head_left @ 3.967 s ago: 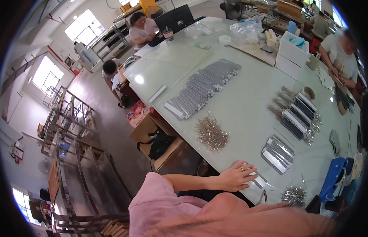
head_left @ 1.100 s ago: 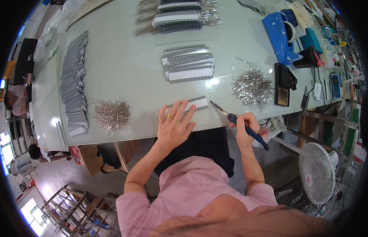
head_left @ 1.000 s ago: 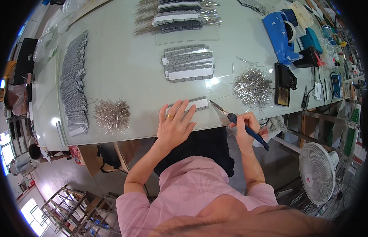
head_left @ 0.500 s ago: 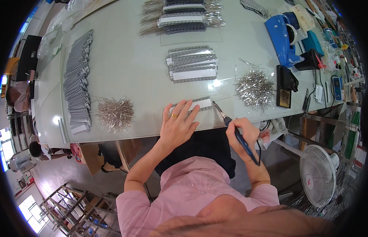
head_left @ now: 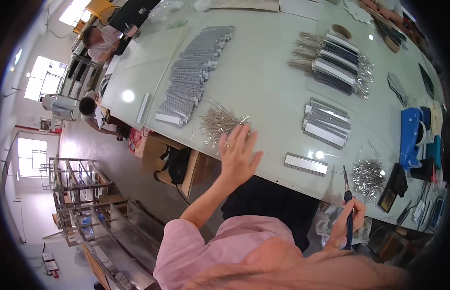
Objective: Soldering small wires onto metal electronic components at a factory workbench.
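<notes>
1. Left hand (head_left: 240, 162) has moved off the grey-and-white strip (head_left: 305, 164) to the wire heap (head_left: 216, 123); fingers spread, nothing visibly held, contact cannot be told.
2. Strip lies flat near the front edge of the surface (head_left: 263, 72).
3. Right hand (head_left: 349, 217) is closed round the soldering iron (head_left: 348, 196), tip pointing away, just beside the strip's right end.
4. Handling (judged): wires light, springy, tangle-prone; pinch singly by an end. Strip light, fairly stiff; hold by long edges.
5. Textures: bristly metallic wires, gridded strip borders, glossy surface.
</notes>
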Tool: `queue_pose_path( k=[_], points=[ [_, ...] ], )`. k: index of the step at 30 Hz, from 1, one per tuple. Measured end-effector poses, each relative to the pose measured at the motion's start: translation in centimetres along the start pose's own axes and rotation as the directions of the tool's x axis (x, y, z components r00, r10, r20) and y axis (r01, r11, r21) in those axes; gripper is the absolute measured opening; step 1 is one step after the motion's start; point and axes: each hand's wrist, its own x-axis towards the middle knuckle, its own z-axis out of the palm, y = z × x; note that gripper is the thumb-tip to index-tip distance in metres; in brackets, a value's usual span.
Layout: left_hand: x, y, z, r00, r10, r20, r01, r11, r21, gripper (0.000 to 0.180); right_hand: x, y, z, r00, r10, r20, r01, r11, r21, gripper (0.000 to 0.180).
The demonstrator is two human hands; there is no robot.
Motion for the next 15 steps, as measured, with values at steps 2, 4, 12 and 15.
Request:
queue_pose_path(
  k=[2, 4, 12, 15],
  points=[
    [0.3, -1.1, -0.6, 0.998, -0.064, 0.006, 0.064, 0.996, 0.062, 0.05, 0.2, -0.5, 0.9, 0.998, 0.016, 0.053, -0.017, 1.0, 0.022, 0.005],
    [0.5, -0.8, -0.2, 0.996, -0.065, 0.058, 0.06, 0.994, 0.087, 0.049, 0.5, -1.7, 2.0, 0.996, -0.017, 0.09, 0.016, 1.0, 0.016, 0.005],
    [-2.2, 0.4, 0.6, 0.988, 0.09, 0.123, -0.077, 0.991, -0.112, 0.051, 0.2, -2.2, 2.8, 0.997, 0.035, 0.067, -0.037, 0.999, 0.022, 0.005],
    [-2.3, -0.1, 0.3, 0.993, 0.074, 0.093, -0.064, 0.992, -0.108, 0.053, 0.1, -2.4, 3.0, 0.998, 0.03, 0.06, -0.031, 0.999, 0.028, 0.005]
  ],
)
